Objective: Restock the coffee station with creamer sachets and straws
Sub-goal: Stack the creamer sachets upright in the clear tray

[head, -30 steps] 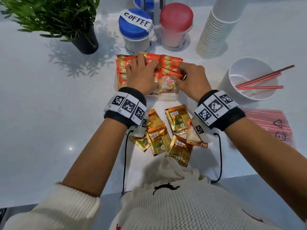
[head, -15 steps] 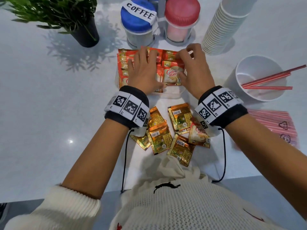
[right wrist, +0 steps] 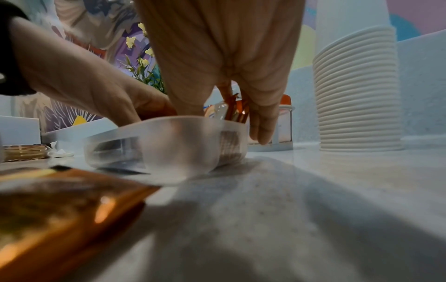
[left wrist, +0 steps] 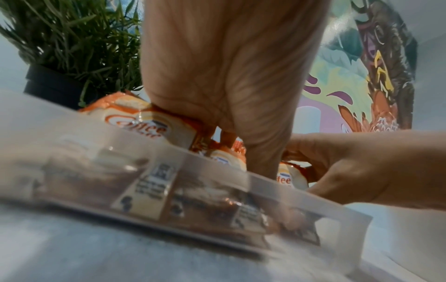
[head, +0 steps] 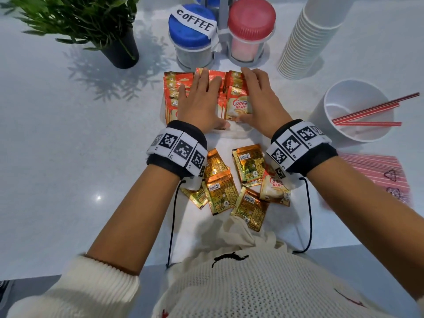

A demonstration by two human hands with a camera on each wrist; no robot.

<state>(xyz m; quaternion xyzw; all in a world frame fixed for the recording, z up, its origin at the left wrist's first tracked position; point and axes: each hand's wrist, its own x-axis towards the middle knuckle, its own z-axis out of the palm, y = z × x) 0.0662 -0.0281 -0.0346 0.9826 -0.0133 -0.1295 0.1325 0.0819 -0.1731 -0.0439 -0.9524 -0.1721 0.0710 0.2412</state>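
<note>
White speckled counter [head: 68, 157] runs under everything, with a painted mural wall [left wrist: 362, 76] behind that only the wrist views show. Two lidded jars, one blue [head: 192, 37] labelled COFFEE and one red [head: 251, 28], stand behind a clear tray [left wrist: 277, 192] packed with upright creamer sachets [head: 238, 104]. Seven loose sachets [head: 249, 165] lie nearer the person. Three red straws [head: 367, 113] lean in a white cup [head: 339, 97], more in a bag [head: 378, 173] beside it. One cup stack [head: 305, 44] and one plant [head: 96, 24] flank the jars. Left hand [head: 202, 102] presses flat, fingers spread, on the tray's sachets; right hand [head: 261, 99] curls round the right-hand ones, thumb at the front. The right wrist view shows its fingers [right wrist: 263, 122] reaching down outside the tray's far wall.
</note>
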